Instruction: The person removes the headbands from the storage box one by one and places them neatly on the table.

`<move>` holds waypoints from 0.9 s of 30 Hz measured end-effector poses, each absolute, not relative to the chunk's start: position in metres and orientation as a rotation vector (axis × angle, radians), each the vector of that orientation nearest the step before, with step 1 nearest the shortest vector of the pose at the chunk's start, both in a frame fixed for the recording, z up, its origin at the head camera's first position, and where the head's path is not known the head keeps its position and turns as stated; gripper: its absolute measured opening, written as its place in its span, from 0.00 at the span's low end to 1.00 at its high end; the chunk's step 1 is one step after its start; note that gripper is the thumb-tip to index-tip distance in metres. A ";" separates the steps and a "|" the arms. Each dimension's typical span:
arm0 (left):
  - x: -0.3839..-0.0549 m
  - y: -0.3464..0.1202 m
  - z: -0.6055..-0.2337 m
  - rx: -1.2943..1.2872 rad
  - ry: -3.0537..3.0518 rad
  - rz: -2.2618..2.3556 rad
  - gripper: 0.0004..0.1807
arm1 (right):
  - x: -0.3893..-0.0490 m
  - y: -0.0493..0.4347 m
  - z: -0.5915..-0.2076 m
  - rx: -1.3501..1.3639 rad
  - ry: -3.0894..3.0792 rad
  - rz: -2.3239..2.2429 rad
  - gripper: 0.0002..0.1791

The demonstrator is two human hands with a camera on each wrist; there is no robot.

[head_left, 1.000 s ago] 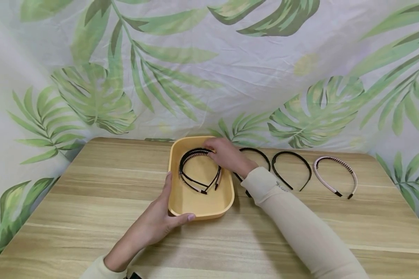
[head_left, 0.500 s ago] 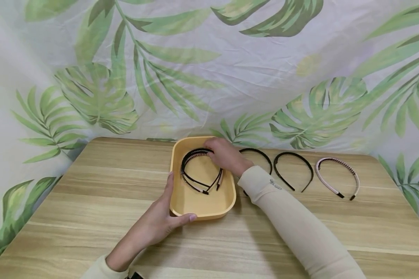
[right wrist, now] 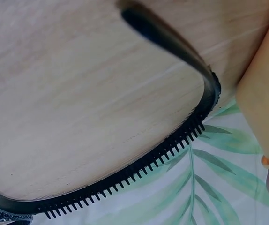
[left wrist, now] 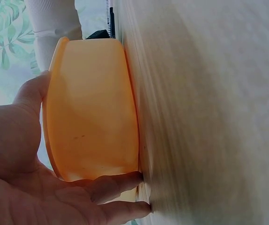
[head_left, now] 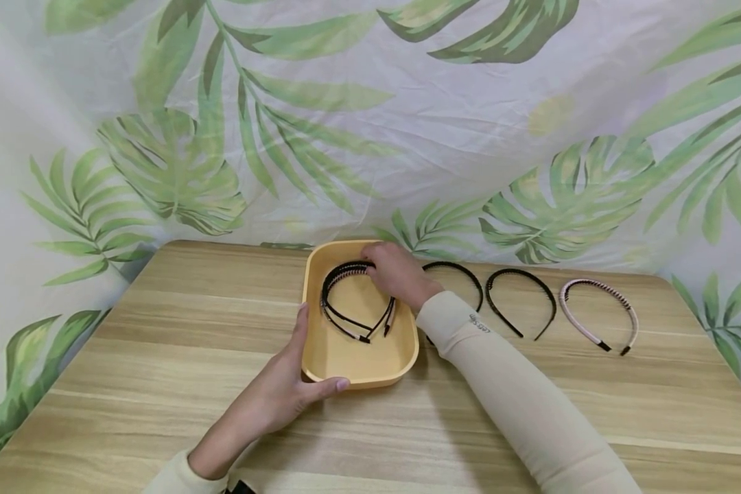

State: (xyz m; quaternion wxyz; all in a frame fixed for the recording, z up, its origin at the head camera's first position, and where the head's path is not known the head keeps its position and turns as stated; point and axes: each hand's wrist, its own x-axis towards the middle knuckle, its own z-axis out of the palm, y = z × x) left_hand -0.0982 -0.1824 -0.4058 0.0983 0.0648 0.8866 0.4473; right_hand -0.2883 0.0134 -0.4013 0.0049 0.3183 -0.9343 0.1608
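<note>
A yellow rectangular box (head_left: 361,370) holds several overlapping headbands (head_left: 332,274), black and pinkish with ridged bands. My left hand (head_left: 280,387) spans its near left corner, with the index finger along the side and the thumb along the front. In the left wrist view, extended fingers (left wrist: 120,183) lie against the orange-looking box wall (left wrist: 92,108) and touch the table. My right hand (head_left: 398,271) reaches over the box's far right rim and pinches the top of a headband. Its fingertips are partly hidden.
Right of the box, a black headband (head_left: 453,266), partly behind my right arm, another black headband (head_left: 519,272) and a pink headband (head_left: 597,284) lie in a row on the wooden table (head_left: 160,357). A leaf-print cloth (head_left: 321,171) hangs behind.
The view shifts slightly. Both hands keep nearly the same places at the box, and the right forearm has swung a little toward the left. The headbands stay put.
</note>
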 end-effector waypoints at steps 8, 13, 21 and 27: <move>-0.098 -0.181 -0.406 0.177 2.618 1.315 0.73 | -0.287 0.014 -0.404 0.989 -2.900 0.477 0.13; -0.097 -0.182 -0.405 0.185 2.630 1.311 0.73 | -0.287 0.013 -0.405 0.962 -2.915 0.454 0.09; -0.097 -0.181 -0.405 0.198 2.638 1.323 0.72 | -0.286 0.012 -0.404 0.957 -2.932 0.429 0.05; -0.097 -0.180 -0.404 0.190 2.640 1.313 0.72 | -0.288 0.013 -0.406 0.963 -2.922 0.395 0.08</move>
